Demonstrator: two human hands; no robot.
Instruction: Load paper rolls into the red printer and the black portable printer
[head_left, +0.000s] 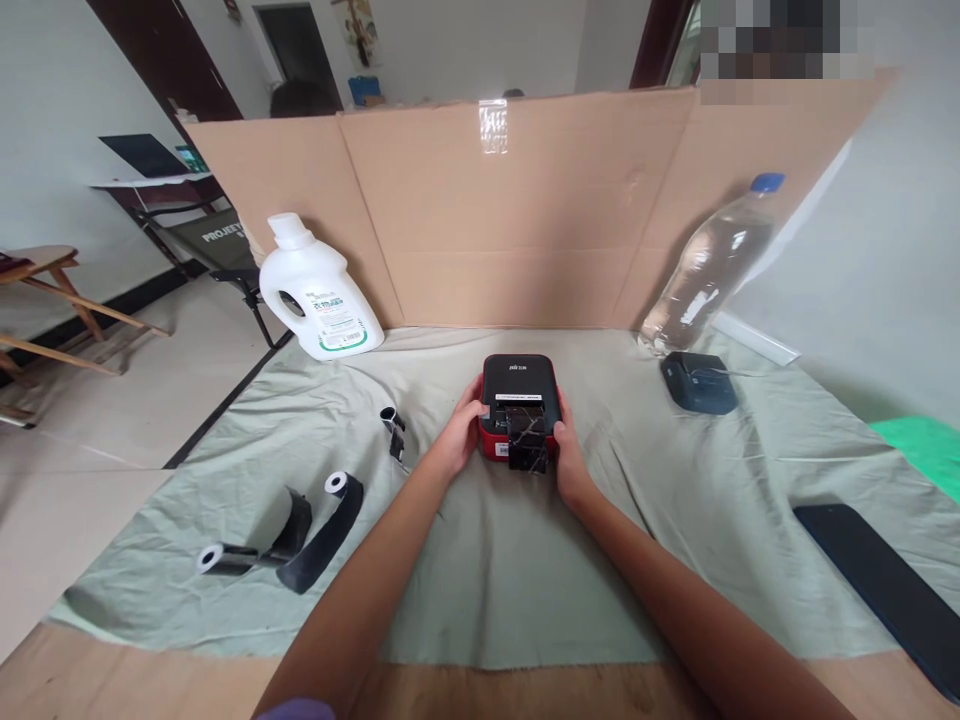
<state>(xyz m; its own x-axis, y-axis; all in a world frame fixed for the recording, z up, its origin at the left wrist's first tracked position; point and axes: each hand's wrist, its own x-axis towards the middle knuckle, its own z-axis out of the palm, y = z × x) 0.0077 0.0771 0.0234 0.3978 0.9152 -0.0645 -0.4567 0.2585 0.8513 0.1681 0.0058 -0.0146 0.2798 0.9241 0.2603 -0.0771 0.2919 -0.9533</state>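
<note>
A small black-and-red portable printer (519, 382) rests on the cloth in the middle, gripped from both sides. My left hand (463, 430) is closed along its left edge, thumb on the front corner. Around the right edge my right hand (571, 455) is closed too, with its thumb near the front corner. From the slot at the front hangs a black strip (527, 440) with pale marks. To the left of my left arm lie a small black roll (391, 432) and a longer black strip (330, 530) with white-cored rolled ends.
A white detergent jug (326, 300) and a clear bottle with a blue cap (712, 260) stand before the cardboard panel (517, 230). On the right are a dark boxy device (699, 383), a black phone-like slab (881, 580) and a green item (919, 452). Wrinkled green cloth (517, 590) covers the table.
</note>
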